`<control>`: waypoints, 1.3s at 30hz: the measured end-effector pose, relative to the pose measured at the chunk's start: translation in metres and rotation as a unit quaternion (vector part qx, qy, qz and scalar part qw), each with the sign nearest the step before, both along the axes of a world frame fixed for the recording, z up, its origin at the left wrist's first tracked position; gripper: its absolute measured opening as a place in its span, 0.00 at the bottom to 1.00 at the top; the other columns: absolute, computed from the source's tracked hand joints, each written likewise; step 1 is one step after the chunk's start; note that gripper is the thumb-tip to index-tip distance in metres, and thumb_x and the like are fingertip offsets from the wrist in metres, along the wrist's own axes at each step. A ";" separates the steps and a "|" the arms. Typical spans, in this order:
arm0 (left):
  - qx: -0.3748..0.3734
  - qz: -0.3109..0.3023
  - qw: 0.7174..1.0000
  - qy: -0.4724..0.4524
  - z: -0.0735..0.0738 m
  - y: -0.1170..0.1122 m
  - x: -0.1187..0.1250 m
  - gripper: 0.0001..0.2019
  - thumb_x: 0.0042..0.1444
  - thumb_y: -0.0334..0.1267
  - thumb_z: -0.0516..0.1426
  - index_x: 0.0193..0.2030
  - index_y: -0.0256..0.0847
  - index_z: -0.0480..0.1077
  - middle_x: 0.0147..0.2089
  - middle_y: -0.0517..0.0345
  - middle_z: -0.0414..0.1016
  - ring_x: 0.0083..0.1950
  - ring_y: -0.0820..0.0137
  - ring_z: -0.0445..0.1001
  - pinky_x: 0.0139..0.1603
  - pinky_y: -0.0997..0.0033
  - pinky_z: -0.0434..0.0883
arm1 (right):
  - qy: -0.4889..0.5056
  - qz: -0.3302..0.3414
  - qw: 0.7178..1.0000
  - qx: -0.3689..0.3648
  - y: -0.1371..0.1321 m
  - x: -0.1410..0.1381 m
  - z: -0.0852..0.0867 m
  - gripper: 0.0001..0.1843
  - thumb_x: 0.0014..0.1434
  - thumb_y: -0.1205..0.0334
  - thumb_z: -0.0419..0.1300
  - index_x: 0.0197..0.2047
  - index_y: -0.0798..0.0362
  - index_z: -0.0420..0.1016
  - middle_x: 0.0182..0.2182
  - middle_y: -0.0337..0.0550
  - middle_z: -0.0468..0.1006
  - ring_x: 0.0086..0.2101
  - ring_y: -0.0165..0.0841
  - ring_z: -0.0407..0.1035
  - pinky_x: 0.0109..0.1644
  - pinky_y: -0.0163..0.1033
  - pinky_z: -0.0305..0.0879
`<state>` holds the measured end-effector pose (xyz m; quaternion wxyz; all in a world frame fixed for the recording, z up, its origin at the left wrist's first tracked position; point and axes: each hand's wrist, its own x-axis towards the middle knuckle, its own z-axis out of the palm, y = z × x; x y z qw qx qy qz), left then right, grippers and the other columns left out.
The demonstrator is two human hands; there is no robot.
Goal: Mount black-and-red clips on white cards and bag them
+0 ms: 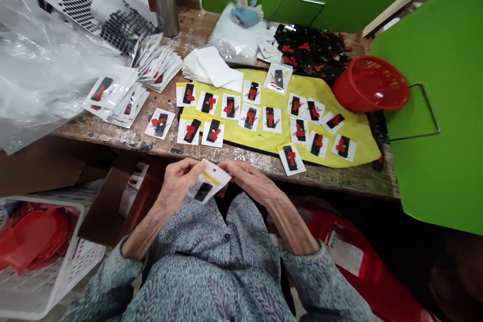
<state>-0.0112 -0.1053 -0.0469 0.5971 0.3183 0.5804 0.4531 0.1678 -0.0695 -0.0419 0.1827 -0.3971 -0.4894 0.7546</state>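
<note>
Above my lap I hold a small clear packet point(210, 177) with a white card, a yellow band and a black piece inside. My left hand point(179, 181) pinches its upper left edge between thumb and fingers. At the upper right corner, my right hand point(251, 180) has its fingers closed on the packet, the fingertips partly hidden. Just beyond my hands, on the worn wooden table point(151, 145), white cards each bearing a black piece and a red piece lie spread. The nearest card to my right hand point(291, 159) lies at the table edge; many others rest on a yellow cloth point(256, 143).
Filled packets point(113, 91) are piled at the left beside a big clear plastic bag point(45, 60). At the back lie white sheets point(211, 68) and a heap of black and red pieces point(309, 50). A red basket point(372, 85) stands right, by a green panel point(437, 161).
</note>
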 end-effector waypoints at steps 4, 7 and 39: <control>-0.039 0.067 0.994 -0.074 0.004 0.004 0.006 0.14 0.44 0.48 0.67 0.29 0.38 0.76 0.25 0.62 0.75 0.24 0.76 0.69 0.27 0.75 0.67 | -0.027 -0.118 0.991 0.049 -0.007 -0.001 0.007 0.16 0.57 0.46 0.62 0.35 0.52 0.71 0.27 0.35 0.70 0.28 0.28 0.63 0.34 0.35 0.61; -0.046 0.020 0.992 -0.118 0.008 0.004 0.007 0.14 0.44 0.46 0.68 0.33 0.38 0.77 0.28 0.60 0.78 0.26 0.74 0.72 0.30 0.74 0.70 | -0.035 -0.143 0.988 0.054 -0.011 -0.003 0.010 0.17 0.57 0.47 0.62 0.31 0.52 0.68 0.25 0.34 0.68 0.26 0.27 0.62 0.32 0.34 0.59; 0.040 0.031 0.991 -0.126 0.018 0.054 0.040 0.23 0.49 0.47 0.67 0.50 0.43 0.73 0.42 0.59 0.74 0.42 0.73 0.75 0.48 0.73 0.72 | -0.181 -0.373 0.851 0.322 0.210 0.082 0.044 0.16 0.55 0.49 0.61 0.25 0.51 0.65 0.21 0.37 0.68 0.26 0.31 0.62 0.29 0.37 0.61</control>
